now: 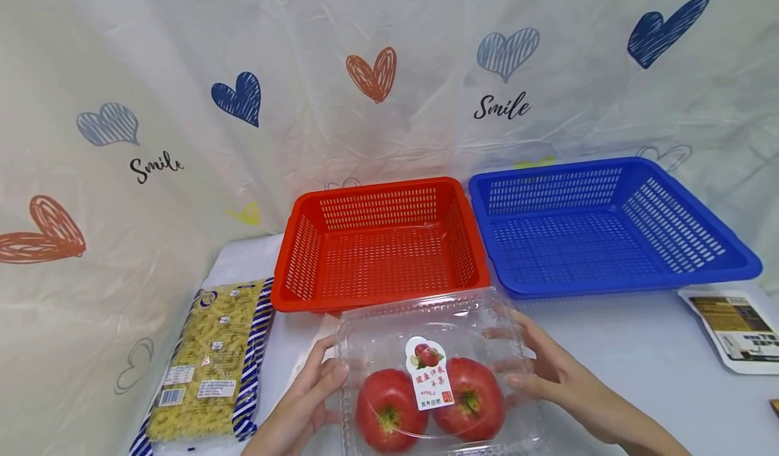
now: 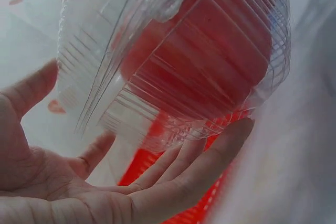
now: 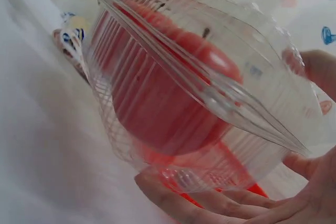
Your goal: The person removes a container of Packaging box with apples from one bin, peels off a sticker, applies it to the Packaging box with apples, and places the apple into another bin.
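Observation:
A clear plastic clamshell box with red apples inside is held between both hands in front of the red basket. Two apples, one on the left and one on the right, show through its lid. A white apple label is stuck on top. My left hand grips the box's left side, with fingers under its lower edge in the left wrist view. On the opposite side, my right hand holds the box between thumb and fingers. In the right wrist view, some fingers reach beneath it.
Behind the box stand a red perforated basket and, right of it, a blue one. A bag of pasta lies at the left. At the right edge lies a brown-and-white packet. A heart-printed cloth hangs behind.

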Available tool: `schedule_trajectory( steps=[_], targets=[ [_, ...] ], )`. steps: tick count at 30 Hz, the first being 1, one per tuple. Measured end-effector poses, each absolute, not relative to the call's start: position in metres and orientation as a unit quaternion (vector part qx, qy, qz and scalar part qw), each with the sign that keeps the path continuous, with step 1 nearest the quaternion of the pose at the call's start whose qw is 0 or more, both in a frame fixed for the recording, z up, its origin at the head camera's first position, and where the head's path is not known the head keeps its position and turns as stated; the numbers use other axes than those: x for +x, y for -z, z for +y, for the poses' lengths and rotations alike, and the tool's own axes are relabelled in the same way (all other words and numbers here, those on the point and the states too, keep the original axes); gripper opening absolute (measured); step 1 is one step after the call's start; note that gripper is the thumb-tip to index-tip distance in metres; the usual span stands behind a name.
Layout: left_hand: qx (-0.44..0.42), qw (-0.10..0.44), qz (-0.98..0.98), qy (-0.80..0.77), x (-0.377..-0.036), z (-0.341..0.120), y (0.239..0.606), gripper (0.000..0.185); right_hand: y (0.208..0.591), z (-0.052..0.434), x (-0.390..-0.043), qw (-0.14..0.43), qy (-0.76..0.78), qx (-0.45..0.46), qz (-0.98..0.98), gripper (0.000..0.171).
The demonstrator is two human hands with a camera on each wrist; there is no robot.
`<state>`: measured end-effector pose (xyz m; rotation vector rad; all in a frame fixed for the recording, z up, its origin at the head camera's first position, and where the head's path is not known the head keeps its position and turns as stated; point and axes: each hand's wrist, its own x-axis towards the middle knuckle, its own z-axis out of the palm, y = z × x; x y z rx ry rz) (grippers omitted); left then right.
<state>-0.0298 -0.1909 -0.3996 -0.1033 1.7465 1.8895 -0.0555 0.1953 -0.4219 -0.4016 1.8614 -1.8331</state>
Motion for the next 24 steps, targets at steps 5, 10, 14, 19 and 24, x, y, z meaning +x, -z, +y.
schedule_trajectory(
  steps=[5, 10, 14, 19, 24],
  targets=[
    [-0.046, 0.252, 0.671, -0.695, -0.034, -0.181, 0.386, 0.067, 0.412, 0.196, -0.062, 0.181, 0.669, -0.162, 0.703, 0.068],
    [-0.026, 0.209, 0.675, -0.707, -0.040, -0.165, 0.378, 0.064, 0.396, 0.200, -0.073, 0.128, 0.657, -0.168, 0.723, 0.058],
    [0.006, 0.175, 0.672, -0.720, -0.045, -0.154, 0.373, 0.061, 0.385, 0.208, -0.087, 0.116, 0.666, -0.165, 0.718, 0.052],
    [0.079, 0.159, 0.643, -0.745, -0.056, -0.137, 0.375, 0.056, 0.373, 0.230, -0.106, 0.134, 0.693, -0.123, 0.698, 0.046],
    [0.116, 0.134, 0.665, -0.726, -0.068, -0.108, 0.385, 0.052, 0.360, 0.261, -0.125, 0.118, 0.676, -0.113, 0.719, 0.048]
  ],
)
